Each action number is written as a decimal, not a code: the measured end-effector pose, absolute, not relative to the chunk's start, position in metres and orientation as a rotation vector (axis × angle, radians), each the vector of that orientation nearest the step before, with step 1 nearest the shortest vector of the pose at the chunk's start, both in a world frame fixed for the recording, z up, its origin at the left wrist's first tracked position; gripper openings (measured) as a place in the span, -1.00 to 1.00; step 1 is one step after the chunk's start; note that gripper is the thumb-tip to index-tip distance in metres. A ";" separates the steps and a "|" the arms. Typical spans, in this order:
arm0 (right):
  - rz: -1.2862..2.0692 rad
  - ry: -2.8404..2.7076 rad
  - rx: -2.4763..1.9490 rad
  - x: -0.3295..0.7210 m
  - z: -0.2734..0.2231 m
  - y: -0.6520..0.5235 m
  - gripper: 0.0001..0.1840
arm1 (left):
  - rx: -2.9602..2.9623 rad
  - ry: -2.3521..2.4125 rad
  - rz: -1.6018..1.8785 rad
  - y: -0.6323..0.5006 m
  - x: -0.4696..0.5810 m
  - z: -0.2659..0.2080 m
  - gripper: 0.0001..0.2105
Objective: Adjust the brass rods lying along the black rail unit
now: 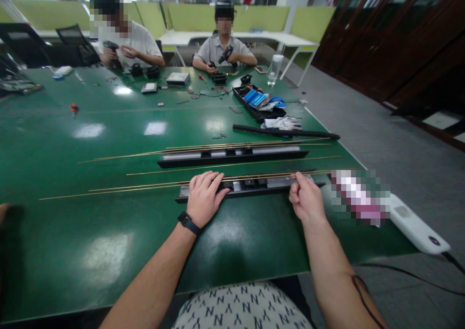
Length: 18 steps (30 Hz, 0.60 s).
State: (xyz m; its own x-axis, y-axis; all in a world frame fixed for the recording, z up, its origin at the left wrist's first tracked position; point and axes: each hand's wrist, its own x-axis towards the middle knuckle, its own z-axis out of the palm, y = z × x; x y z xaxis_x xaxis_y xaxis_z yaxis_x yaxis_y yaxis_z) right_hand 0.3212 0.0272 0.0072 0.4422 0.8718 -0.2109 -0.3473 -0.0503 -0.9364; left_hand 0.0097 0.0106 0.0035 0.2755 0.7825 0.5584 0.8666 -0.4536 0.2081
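Note:
In the head view, a long black and silver rail (240, 186) with several small black blocks lies in front of me, crossed lengthwise by thin brass rods (145, 187). My left hand (204, 193), with a dark watch on the wrist, is closed over the rail's left part. Its fingers reach across the rods and its thumb rests by a black block. At the rail's right end, my right hand (305, 195) has its fingers curled and its index fingertip at a rod, which it seems to pinch. The thumb's contact is partly hidden.
Beyond lie a second rail (232, 158), more rods, a black strip (283, 132), white gloves (281, 123) and a black tray (254, 108). A white power strip (414, 225) with a cable sits at right. Two people across the table hold power drills.

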 end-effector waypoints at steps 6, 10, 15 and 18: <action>1.119 -0.624 -1.298 0.318 0.007 0.026 -0.53 | -2.400 -1.567 -0.920 0.010 0.010 0.004 -0.61; 1.111 -0.613 -1.284 0.320 0.007 0.026 -0.55 | -2.404 -1.577 -0.922 0.010 0.010 0.006 -0.61; 1.062 -0.528 -1.279 0.320 0.009 0.027 -0.58 | -2.412 -1.591 -0.920 0.010 0.010 0.005 -0.61; 1.087 -0.567 -1.296 0.319 0.009 0.026 -0.57 | -2.416 -1.595 -0.919 0.010 0.009 0.005 -0.60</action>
State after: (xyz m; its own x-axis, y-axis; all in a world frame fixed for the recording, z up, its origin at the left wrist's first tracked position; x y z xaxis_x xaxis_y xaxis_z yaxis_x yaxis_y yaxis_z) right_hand 0.3191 0.0262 0.0085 0.4277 0.8753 -0.2257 -0.3153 -0.0895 -0.9448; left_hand 0.0095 0.0097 0.0049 0.2673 0.8019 0.5343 0.8647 -0.4443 0.2341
